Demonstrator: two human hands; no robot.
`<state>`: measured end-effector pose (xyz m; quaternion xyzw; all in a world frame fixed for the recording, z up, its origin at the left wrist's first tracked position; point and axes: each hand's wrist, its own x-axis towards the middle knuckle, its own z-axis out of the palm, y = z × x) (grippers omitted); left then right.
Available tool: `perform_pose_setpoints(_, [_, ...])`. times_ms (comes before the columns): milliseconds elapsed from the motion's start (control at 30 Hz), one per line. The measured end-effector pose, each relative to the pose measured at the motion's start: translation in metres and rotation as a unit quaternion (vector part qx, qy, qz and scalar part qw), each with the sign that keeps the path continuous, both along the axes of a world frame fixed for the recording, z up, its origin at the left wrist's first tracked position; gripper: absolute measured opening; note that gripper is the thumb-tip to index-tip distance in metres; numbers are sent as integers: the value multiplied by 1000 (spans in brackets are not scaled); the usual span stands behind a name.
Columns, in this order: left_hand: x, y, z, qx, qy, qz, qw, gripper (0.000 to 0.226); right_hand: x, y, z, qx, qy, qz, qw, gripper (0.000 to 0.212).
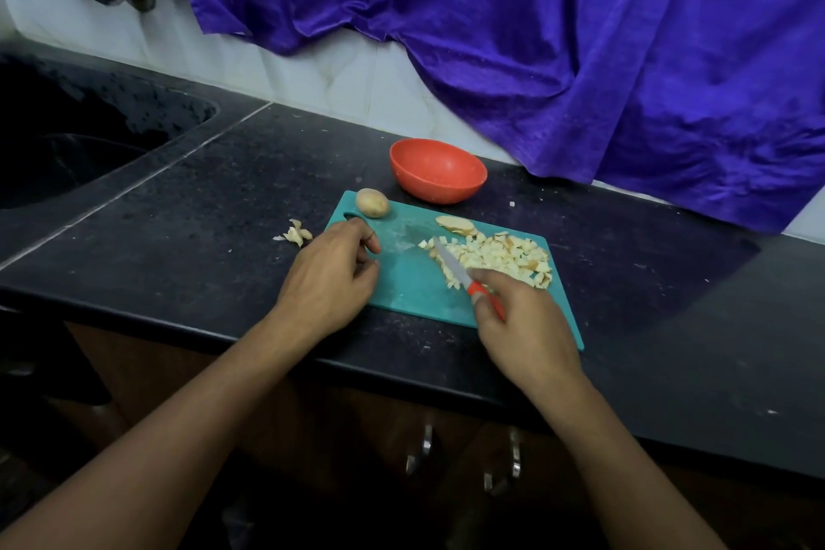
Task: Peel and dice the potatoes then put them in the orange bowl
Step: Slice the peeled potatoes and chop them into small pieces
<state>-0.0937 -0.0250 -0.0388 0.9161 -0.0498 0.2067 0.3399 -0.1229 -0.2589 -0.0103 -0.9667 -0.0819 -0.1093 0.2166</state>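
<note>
Risk: diced potato (493, 257) heaped at cutting board's (402, 281) right edge, orange bowl (437, 170) empty behind; right hand (522, 326) gripping knife (453, 266) could scatter pieces onto bench (178, 237), left hand (332, 270) loosely curled, empty.

head view, angled down, close over counter (178, 210)

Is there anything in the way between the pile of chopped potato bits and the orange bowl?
Almost nothing. The diced potato lies on the teal cutting board, and the empty orange bowl sits just beyond the board's far edge. Only an uncut potato slice lies between them, easy to pass over.
</note>
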Motion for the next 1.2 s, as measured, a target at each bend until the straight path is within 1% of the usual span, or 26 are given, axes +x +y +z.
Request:
perform_pose_setpoints(33, [-1, 0, 0, 4, 1, 0, 1000, 19, 3, -4, -1, 28, -16, -6, 999, 37])
perform_pose_setpoints(100, [-1, -1, 1, 12, 5, 1, 1000, 18, 7, -13, -3, 52, -51, -16, 997, 38])
perform_pose_setpoints(333, [5, -10, 6, 74, 27, -5, 997, 18, 12, -32, -18, 41, -123, -7, 992, 40])
perform_pose_setpoints(400, [11, -17, 12, 76, 29, -21, 996, 18, 12, -33, -20, 46, -134, 0, 990, 40])
perform_pose_setpoints(567, [35, -43, 29, 73, 25, -66, 995, 16, 18, -43, -23, 158, -122, -44, 979, 36])
perform_pose_setpoints(700, [52, -61, 33, 73, 29, -72, 994, 13, 24, -48, -30, 232, -118, -63, 963, 31])
perform_pose_setpoints(767, [62, -64, 32, 73, 35, -70, 994, 12, 27, -50, -32, 253, -115, -64, 958, 30])
perform_pose_setpoints(900, [89, -67, 28, 96, 38, -59, 993, 14, 30, -51, -34, 253, -111, -57, 959, 29])
perform_pose_setpoints(1000, [110, -74, 32, 147, 45, -55, 987, 29, 31, -52, -35, 251, -109, -59, 960, 30])
perform_pose_setpoints(1100, [129, -82, 36, 198, 68, -85, 974, 41, 31, -53, -36, 248, -105, -58, 961, 31])
perform_pose_setpoints(1200, [141, -86, 37, 219, 111, -127, 961, 39, 32, -53, -36, 237, -103, -58, 964, 32])
